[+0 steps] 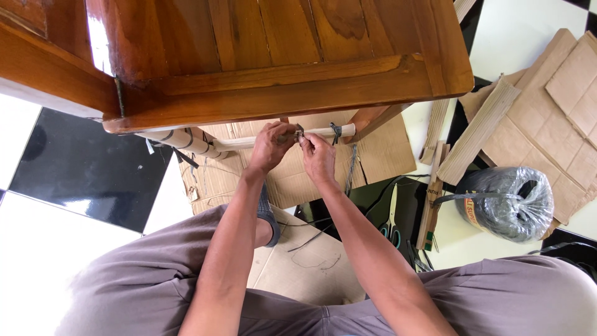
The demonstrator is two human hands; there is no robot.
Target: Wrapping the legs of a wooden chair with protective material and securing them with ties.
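Grey-trousered knees (pixel 124 280) are framing the view; a string tie (pixel 299 133) is being pinched by both left hand (pixel 270 146) and right hand (pixel 318 155) on the paper-wrapped rail (pixel 249 142), with another tie (pixel 336 130) already knotted.

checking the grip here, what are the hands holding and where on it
Both hands sit on the paper-wrapped chair rail near its middle: the left hand closes around it, while the right hand pinches a grey strap there. The exact finger contact is too small to tell.

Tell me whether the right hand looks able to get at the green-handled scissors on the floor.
Probably yes: the green-handled scissors lie uncovered just right of the right hand's forearm, though its fingers are pinching a strap now.
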